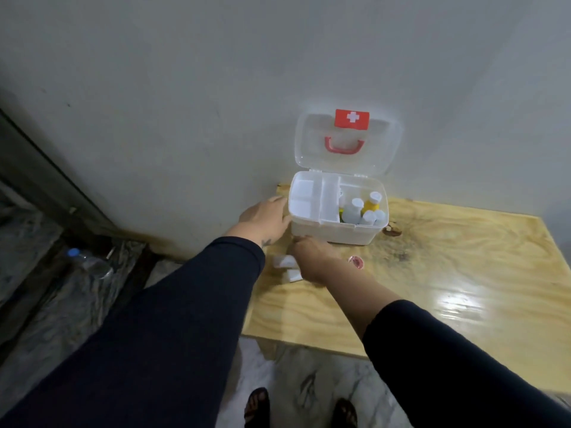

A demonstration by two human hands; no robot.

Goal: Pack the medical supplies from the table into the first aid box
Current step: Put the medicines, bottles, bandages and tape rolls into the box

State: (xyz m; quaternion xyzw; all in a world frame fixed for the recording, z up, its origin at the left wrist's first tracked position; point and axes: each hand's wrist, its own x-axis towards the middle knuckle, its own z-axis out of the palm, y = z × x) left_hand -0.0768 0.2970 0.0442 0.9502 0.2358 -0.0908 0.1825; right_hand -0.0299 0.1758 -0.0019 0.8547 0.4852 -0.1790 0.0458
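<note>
Beside box (pixel 336 231), left hand (pixel 265 216) flat, right hand (pixel 312 257) lowered

We see the first aid box (pixel 338 211) at frame centre on the wooden desk (pixel 448 273), lid (pixel 347 143) upright, bottles (pixel 363 210) in its right half. Our left hand (pixel 265 216) lies flat against its left wall; our right hand (pixel 312 261) reaches over white rolls (pixel 285 262) just below it.

White first aid box (pixel 333 234), red handle (pixel 343 147), yellow bottle (pixel 370 206).
</note>
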